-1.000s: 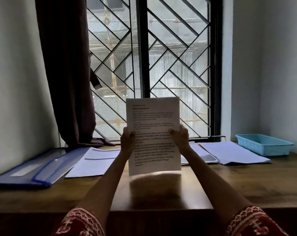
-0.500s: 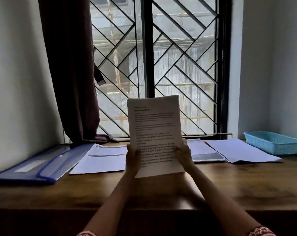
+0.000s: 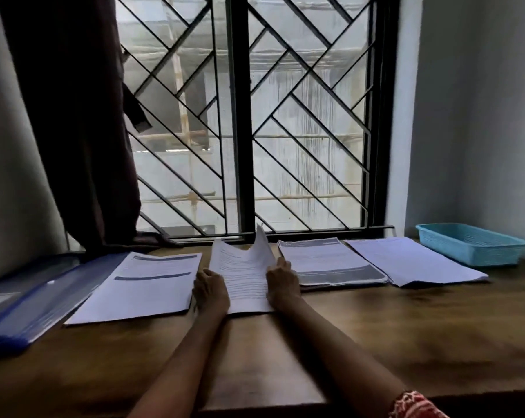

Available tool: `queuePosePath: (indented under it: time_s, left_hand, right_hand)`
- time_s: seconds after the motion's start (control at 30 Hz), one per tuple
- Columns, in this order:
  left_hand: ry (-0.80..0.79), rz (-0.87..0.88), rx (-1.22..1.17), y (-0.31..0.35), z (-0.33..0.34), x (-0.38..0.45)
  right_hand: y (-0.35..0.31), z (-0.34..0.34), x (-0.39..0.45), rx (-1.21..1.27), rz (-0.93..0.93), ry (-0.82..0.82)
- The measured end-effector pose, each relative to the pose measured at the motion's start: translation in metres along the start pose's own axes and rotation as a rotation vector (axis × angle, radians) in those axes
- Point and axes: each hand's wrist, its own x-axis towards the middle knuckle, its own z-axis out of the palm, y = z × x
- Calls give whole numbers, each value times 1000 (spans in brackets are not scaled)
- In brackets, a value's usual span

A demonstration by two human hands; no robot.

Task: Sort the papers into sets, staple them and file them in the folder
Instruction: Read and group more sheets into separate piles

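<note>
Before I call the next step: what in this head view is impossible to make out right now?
- Stapler: none visible in the head view; the blue basket wall hides its inside.
- Printed text on the held papers: too small and blurred to read.
- Sheet count under the left hand and right hand: edges not resolvable.
- Blue folder: cut off by the left edge, motion-blurred.
</note>
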Motion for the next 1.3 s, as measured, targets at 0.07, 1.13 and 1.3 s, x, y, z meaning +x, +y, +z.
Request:
queuePosePath:
  time_s: [0.07,1.13,1.3]
  left_hand:
    - [93,-22,87,-4,9,14]
    - [-129,321,15,65,67,22]
    - [-305,340,104,102,104,0]
  right_hand:
    - [-1,5,11,-66,-28,-2]
    - [129,-9,50,259,338,209]
    - [185,-5,41,163,473,98]
